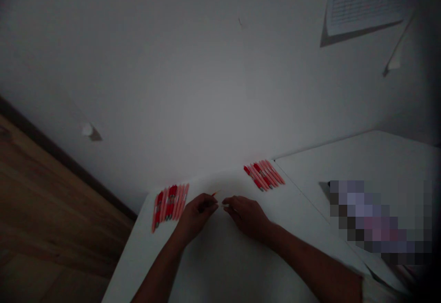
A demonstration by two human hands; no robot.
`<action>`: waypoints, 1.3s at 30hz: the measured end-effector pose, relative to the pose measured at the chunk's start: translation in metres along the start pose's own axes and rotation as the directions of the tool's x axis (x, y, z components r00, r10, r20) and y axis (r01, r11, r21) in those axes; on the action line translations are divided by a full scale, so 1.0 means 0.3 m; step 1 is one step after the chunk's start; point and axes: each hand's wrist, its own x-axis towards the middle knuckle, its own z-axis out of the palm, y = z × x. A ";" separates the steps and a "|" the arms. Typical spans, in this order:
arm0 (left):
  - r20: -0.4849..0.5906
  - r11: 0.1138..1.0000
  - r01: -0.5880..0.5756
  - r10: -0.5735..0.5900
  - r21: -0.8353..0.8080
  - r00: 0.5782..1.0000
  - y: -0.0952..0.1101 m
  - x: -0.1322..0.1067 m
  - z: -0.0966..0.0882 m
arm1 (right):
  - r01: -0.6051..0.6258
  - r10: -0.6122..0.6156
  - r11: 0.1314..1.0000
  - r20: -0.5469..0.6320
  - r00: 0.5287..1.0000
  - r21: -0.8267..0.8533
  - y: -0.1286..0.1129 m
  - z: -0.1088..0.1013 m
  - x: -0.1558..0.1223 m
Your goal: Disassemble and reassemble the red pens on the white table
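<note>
My left hand (196, 216) hangs over the white table (220, 266) with its fingers pinched together. A thin orange stick (215, 193) pokes out from those fingertips, and its body is hidden in the hand. My right hand (246, 216) is close beside it, fingers curled towards the left hand, with a pale speck at the fingertips that is too small to name. Just left of my left hand lies a tight row of red-and-pink pens (169, 206). A matching row of pens (263, 175) lies at the far edge, beyond my right hand.
A second white surface (358, 165) adjoins the table on the right, and a pixelated blur (379, 220) covers part of it. A wooden floor (51, 211) lies beyond the table's left edge. A white wall with a vent (363, 2) rises behind.
</note>
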 end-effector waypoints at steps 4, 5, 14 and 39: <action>-0.033 0.999 0.013 -0.011 0.050 0.999 0.004 0.001 0.001 | -0.005 0.005 1.000 -0.009 1.000 0.002 0.001 0.002 0.000; -0.045 0.997 0.030 -0.027 0.074 0.999 0.003 0.001 0.002 | -0.008 0.008 1.000 -0.009 1.000 0.002 0.002 0.002 0.000; -0.033 0.992 0.035 -0.031 0.119 0.999 -0.017 0.002 0.000 | -0.017 0.017 1.000 -0.001 1.000 0.005 0.003 0.001 0.001; -0.038 0.998 0.018 -0.016 0.066 0.999 -0.014 0.009 -0.009 | -0.027 0.027 0.999 -0.003 1.000 0.018 0.002 -0.002 0.001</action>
